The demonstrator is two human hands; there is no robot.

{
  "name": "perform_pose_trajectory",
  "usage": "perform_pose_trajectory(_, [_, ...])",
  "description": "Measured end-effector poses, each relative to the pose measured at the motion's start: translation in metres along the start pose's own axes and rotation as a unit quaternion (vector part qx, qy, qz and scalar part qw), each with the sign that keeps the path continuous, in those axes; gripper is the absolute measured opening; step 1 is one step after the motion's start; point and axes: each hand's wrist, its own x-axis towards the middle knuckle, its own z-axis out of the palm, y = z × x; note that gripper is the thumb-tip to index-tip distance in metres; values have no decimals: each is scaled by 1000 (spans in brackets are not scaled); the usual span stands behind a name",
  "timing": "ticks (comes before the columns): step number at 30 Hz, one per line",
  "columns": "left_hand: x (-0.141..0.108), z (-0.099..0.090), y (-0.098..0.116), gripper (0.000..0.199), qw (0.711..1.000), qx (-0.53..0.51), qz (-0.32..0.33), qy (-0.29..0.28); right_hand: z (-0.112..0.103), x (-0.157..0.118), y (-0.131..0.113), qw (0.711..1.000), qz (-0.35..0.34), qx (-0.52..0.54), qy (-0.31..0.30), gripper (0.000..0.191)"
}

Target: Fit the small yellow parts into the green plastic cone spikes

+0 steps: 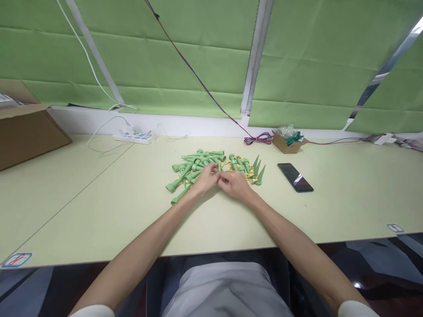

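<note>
My left hand [207,178] and my right hand [235,182] meet at the near side of a pile of green plastic spikes [185,171]. The fingers of both are curled in and touch at the tips. A pointed green piece [220,167] stands up at the left fingertips, and it seems to be pinched there. Whatever lies between the right fingers is hidden. Right of my hands is a smaller group of green tubes [234,162] with small yellow pieces [253,179] among them. Several flat-looking green points [260,175] fan out at that group's right end.
A black phone [295,177] lies to the right. Behind it stand a small cardboard box [287,146] with plastic bags and a coiled red-blue cable [258,138]. A power strip [137,137] and a large cardboard box [29,132] are at left. The table's edge faces me.
</note>
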Motion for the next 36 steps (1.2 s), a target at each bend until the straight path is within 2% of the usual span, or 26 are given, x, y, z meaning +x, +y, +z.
perform_pose_trajectory(8, [2,2,-5,33,1000,0,-12,4,-1,-2,2,999,18,50,-10,24])
perform_pose_trajectory(13, [-2,3,-3,17,1000,1,14,-1,-17,-3,12,986,36,148,-69,26])
perform_pose_trajectory(16, [-6,4,1,16,999,2,45,-10,-25,-1,16,987,60,151,5,25])
perform_pose_trajectory(18, [-9,5,4,21,998,16,65,-16,-25,2,17,983,84,142,74,26])
perform_pose_trajectory(20, [-11,7,7,29,996,31,83,-20,-22,3,17,977,107,144,118,26])
perform_pose_trajectory(23, [-14,10,7,38,992,52,108,-32,-16,3,15,973,119,160,117,24])
perform_pose_trajectory(27, [-17,13,3,44,987,49,146,-52,-13,0,12,983,93,126,100,27])
perform_pose_trajectory(32, [-20,15,3,34,980,51,175,-77,-13,-3,11,983,76,116,121,28])
perform_pose_trajectory(36, [-24,16,8,31,974,82,198,-76,-14,-4,10,983,61,102,142,30])
